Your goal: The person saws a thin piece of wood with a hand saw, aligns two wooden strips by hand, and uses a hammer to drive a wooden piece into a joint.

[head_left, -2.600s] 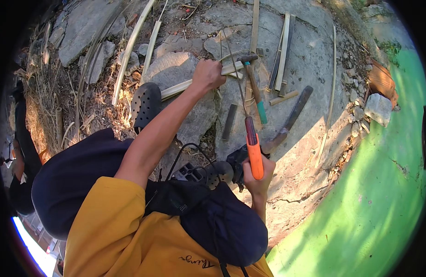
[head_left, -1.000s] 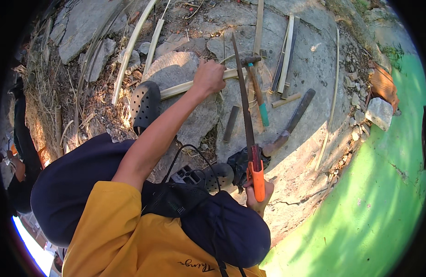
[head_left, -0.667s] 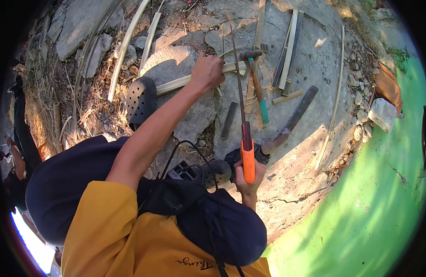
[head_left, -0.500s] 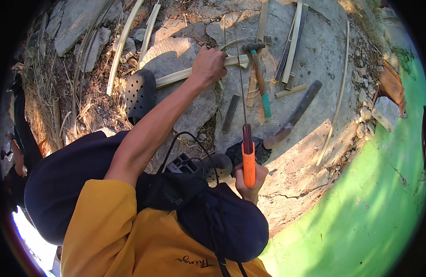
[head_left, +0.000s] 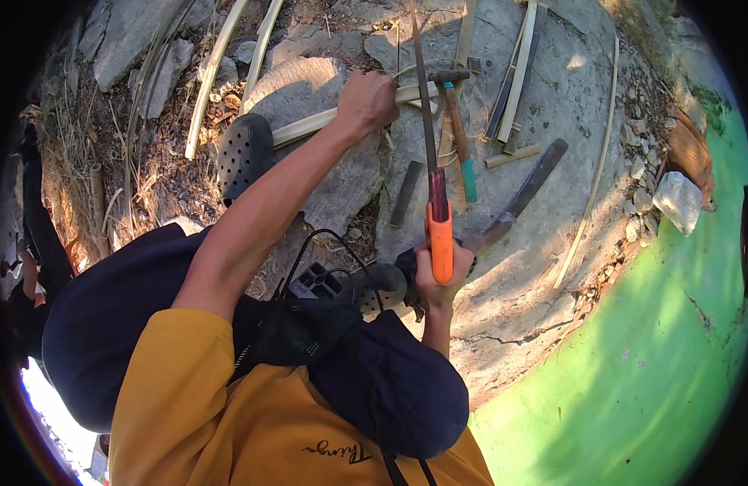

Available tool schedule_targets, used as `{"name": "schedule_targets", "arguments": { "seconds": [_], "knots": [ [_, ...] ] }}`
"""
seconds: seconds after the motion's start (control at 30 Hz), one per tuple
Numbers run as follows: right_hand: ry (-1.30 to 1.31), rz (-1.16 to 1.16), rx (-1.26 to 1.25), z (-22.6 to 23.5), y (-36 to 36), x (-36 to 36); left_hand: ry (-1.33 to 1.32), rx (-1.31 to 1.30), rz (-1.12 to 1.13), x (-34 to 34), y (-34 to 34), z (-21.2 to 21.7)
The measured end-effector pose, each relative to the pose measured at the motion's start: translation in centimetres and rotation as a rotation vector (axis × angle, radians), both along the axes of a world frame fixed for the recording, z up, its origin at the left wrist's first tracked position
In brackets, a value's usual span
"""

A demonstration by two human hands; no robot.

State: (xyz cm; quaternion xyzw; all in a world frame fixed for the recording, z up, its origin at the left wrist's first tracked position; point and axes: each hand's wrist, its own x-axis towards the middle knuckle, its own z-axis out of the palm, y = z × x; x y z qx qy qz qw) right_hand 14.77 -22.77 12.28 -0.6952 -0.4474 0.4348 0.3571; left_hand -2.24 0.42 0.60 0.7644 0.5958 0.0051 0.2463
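In my right hand (head_left: 440,293) is a handsaw (head_left: 442,247) with an orange handle, my fingers wrapped round it. Its thin dark blade points away from me and crosses the end of a pale bamboo strip (head_left: 305,127). Whether the teeth touch the strip, I cannot tell. My left hand (head_left: 368,103) is closed round that strip, just left of the blade. The strip runs from beside a dark perforated clog (head_left: 246,154) over a flat stone (head_left: 297,85). Close to the right of the blade lies a hammer (head_left: 460,142) with a teal grip end.
A machete (head_left: 536,180) with a wooden handle lies right of the saw. Beyond the hammer are several strips (head_left: 520,73), and more bamboo strips (head_left: 214,77) lie far left. A long thin strip (head_left: 589,202) and loose rocks (head_left: 678,202) edge the green surface (head_left: 633,348).
My right hand has pushed the saw forward, away from me, so its handle sits nearer the strip. My left hand keeps its hold on the bamboo strip.
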Motion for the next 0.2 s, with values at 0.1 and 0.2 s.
{"name": "schedule_targets", "arguments": {
  "seconds": [0.1, 0.2],
  "knots": [
    [-0.084, 0.080, 0.070, 2.2, -4.6, 1.3, 0.012, 0.013, 0.002, 0.1, -0.4, 0.3],
    [-0.054, 0.059, 0.028, 0.9, 1.3, 1.0, -0.033, 0.059, -0.013, 0.2, -0.2, 0.6]
  ]
}}
